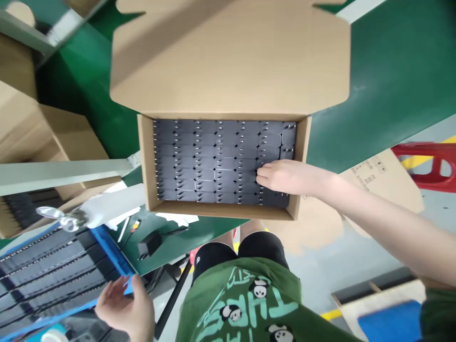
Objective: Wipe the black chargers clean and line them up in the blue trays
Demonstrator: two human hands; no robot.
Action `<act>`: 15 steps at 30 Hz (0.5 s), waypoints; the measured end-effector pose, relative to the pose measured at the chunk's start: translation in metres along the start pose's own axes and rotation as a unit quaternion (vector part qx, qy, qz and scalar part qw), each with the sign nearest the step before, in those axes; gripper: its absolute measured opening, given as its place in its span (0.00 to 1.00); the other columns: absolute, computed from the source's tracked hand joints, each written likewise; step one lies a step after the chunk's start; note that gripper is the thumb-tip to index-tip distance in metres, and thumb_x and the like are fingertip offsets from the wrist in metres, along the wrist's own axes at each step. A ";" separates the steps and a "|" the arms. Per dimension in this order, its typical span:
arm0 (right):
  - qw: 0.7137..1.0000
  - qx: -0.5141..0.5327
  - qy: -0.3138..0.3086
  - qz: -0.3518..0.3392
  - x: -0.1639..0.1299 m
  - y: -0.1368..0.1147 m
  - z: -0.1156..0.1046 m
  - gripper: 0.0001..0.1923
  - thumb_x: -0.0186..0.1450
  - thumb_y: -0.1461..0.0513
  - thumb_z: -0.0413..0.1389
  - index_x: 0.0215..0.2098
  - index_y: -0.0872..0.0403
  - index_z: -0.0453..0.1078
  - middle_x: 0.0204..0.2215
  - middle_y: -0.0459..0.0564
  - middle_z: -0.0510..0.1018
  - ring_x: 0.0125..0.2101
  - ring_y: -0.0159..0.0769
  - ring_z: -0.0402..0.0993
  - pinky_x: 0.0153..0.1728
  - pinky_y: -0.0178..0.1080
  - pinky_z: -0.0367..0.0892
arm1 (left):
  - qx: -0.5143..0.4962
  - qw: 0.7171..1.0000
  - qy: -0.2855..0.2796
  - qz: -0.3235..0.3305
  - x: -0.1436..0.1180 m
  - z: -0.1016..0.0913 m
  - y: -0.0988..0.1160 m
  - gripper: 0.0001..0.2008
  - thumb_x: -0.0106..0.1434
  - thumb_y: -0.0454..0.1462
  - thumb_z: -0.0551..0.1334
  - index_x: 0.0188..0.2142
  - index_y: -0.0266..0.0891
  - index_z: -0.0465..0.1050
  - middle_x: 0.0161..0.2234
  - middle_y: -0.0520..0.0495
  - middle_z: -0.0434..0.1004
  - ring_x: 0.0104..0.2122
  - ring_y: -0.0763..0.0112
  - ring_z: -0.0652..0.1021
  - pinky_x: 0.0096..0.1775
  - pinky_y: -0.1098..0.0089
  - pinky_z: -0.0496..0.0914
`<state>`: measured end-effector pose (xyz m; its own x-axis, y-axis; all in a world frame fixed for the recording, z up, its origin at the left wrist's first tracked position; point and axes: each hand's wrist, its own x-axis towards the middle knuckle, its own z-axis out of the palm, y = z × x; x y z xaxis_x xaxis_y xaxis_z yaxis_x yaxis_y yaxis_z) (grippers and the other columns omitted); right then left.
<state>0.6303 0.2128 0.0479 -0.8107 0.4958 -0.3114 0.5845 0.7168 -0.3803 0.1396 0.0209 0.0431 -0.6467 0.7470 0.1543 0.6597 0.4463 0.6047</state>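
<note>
An open cardboard box point(221, 209) lies across the green table, packed with rows of black power adapters point(206, 164) whose metal prongs stick up. My right hand point(272, 175) reaches into the box from the right. Its fingers are bent and closed on an adapter in the right-hand columns, which the hand mostly hides. Down at the lower left, my left hand point(123, 304) is open and holds nothing, with thumb and fingers apart. It is beside a blue crate point(112, 256) that contains more black adapters in rows.
A loose black adapter point(150, 244) and a cable with coloured plugs point(136, 225) lie on the green table point(384, 85). A metal bar point(67, 175) runs in from the left, by another carton point(71, 133). Flattened cardboard point(388, 190) and a red stool point(432, 166) are at the right.
</note>
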 end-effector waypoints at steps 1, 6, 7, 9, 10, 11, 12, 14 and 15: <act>1.000 0.002 -0.009 0.004 0.000 -0.002 -0.004 0.15 0.62 0.80 0.50 0.33 0.59 0.71 0.29 0.50 0.72 0.27 0.35 0.63 0.28 0.39 0.55 | -0.019 0.999 -0.005 0.035 0.001 0.001 0.009 0.27 0.46 0.42 0.73 0.43 0.40 0.64 0.33 0.51 0.70 0.32 0.65 0.75 0.48 0.47 0.73; 0.999 0.023 -0.002 0.038 -0.005 -0.006 -0.019 0.15 0.60 0.80 0.49 0.33 0.58 0.69 0.28 0.48 0.70 0.25 0.32 0.61 0.26 0.37 0.52 | -0.119 0.955 -0.190 0.195 -0.013 0.027 0.082 0.15 0.61 0.38 0.67 0.46 0.40 0.68 0.34 0.48 0.77 0.32 0.67 0.79 0.38 0.64 0.76; 0.998 0.034 0.007 0.047 -0.006 -0.005 -0.022 0.14 0.60 0.79 0.49 0.33 0.58 0.69 0.28 0.47 0.70 0.24 0.31 0.60 0.25 0.36 0.52 | -0.136 0.933 -0.245 0.228 -0.020 0.035 0.101 0.13 0.63 0.38 0.65 0.46 0.41 0.69 0.36 0.48 0.77 0.34 0.66 0.80 0.40 0.63 0.77; 0.995 0.062 0.031 0.067 -0.010 -0.008 -0.034 0.12 0.61 0.77 0.49 0.33 0.56 0.67 0.28 0.46 0.69 0.24 0.29 0.60 0.25 0.35 0.53 | -0.144 0.872 -0.371 0.286 -0.036 0.052 0.139 0.16 0.63 0.36 0.66 0.50 0.42 0.72 0.43 0.44 0.80 0.44 0.61 0.81 0.47 0.59 0.77; 0.993 0.077 0.046 0.076 -0.012 -0.012 -0.042 0.11 0.62 0.75 0.49 0.34 0.56 0.66 0.28 0.45 0.69 0.24 0.29 0.60 0.25 0.34 0.53 | -0.153 0.839 -0.416 0.314 -0.043 0.061 0.157 0.18 0.63 0.37 0.67 0.53 0.44 0.72 0.47 0.43 0.80 0.48 0.60 0.81 0.49 0.59 0.77; 0.990 0.093 0.060 0.083 -0.013 -0.019 -0.053 0.10 0.63 0.74 0.49 0.34 0.55 0.64 0.28 0.44 0.69 0.24 0.28 0.60 0.25 0.34 0.54 | -0.164 0.810 -0.450 0.338 -0.050 0.070 0.174 0.23 0.63 0.38 0.68 0.57 0.45 0.70 0.52 0.42 0.78 0.52 0.59 0.79 0.52 0.58 0.77; 0.987 0.109 0.074 0.090 -0.014 -0.029 -0.065 0.09 0.63 0.74 0.49 0.34 0.54 0.63 0.27 0.43 0.68 0.23 0.27 0.60 0.24 0.33 0.55 | -0.173 0.793 -0.466 0.353 -0.056 0.077 0.189 0.29 0.62 0.40 0.69 0.61 0.45 0.66 0.57 0.40 0.75 0.57 0.56 0.77 0.55 0.56 0.75; 0.981 0.129 0.097 0.103 -0.015 -0.062 -0.094 0.09 0.63 0.73 0.49 0.35 0.53 0.60 0.25 0.41 0.67 0.22 0.26 0.61 0.24 0.32 0.56 | -0.195 0.776 -0.477 0.363 -0.063 0.084 0.215 0.42 0.59 0.44 0.72 0.68 0.43 0.55 0.65 0.33 0.65 0.64 0.49 0.69 0.60 0.48 0.70; 0.977 0.143 0.109 0.112 -0.015 -0.082 -0.108 0.09 0.63 0.72 0.49 0.35 0.52 0.58 0.23 0.39 0.67 0.21 0.26 0.61 0.23 0.31 0.57 | -0.213 0.775 -0.479 0.354 -0.063 0.082 0.226 0.47 0.57 0.45 0.73 0.69 0.41 0.52 0.67 0.30 0.62 0.66 0.46 0.66 0.61 0.44 0.68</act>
<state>0.5904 0.1995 0.1783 -0.6305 0.7403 -0.2332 0.7090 0.4270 -0.5613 0.3608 0.1155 0.1064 0.5343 0.8445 0.0373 0.4012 -0.2922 0.8681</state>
